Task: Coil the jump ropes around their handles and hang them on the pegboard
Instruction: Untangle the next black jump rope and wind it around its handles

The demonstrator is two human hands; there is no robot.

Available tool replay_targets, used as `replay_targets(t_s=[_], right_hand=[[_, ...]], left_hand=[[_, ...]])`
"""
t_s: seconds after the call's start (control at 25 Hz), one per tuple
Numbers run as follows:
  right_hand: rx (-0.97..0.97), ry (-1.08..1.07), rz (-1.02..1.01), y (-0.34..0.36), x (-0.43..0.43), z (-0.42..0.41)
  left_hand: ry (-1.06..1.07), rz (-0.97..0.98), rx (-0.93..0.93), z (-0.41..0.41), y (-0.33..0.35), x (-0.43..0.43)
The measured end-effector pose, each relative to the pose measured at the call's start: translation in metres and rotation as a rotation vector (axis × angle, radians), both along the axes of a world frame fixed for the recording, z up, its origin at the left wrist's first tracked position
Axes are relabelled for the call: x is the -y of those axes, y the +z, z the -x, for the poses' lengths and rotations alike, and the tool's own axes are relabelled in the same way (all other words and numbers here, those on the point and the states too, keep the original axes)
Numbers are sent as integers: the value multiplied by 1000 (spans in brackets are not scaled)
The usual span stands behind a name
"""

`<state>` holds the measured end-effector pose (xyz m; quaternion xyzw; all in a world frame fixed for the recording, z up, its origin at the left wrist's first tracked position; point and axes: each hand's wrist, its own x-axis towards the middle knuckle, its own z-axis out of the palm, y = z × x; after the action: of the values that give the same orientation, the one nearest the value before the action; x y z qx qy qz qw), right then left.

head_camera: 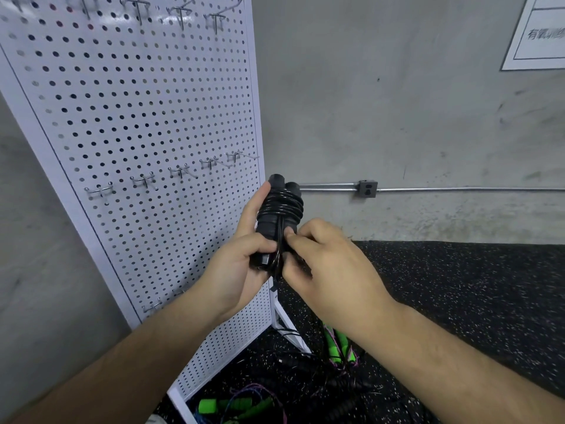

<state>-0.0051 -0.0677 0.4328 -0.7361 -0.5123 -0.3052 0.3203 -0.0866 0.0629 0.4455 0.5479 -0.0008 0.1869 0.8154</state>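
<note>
Head view, as I watched from my remote station: the left hand (237, 269) gripped the black jump rope (282, 203), its glossy cord wound round two cylindrical handles held upright side by side. The bundle was in front of the right edge of the white perforated metal pegboard (137, 102), near its row of wire hooks (143, 180). The right hand (333, 267) pinched strands of the cord at the bundle's lower half, and green-handled jump ropes (339, 344) lay tangled on the black speckled rubber floor (458, 301) below.
</note>
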Motion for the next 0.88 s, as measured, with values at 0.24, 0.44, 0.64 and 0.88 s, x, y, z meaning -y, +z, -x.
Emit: replay_targets(t_s=[0.24, 0.44, 0.64, 0.88], right_hand=[[-22, 90, -44, -6, -1, -6], [-132, 198, -89, -6, 2, -5], [-374, 227, -252, 1, 3, 2], [-651, 200, -254, 9, 0, 2]], left_hand=[[29, -16, -42, 1, 5, 3], [37, -111, -40, 2, 6, 4], [18, -134, -7, -1, 3, 7], [30, -246, -2, -1, 0, -3]])
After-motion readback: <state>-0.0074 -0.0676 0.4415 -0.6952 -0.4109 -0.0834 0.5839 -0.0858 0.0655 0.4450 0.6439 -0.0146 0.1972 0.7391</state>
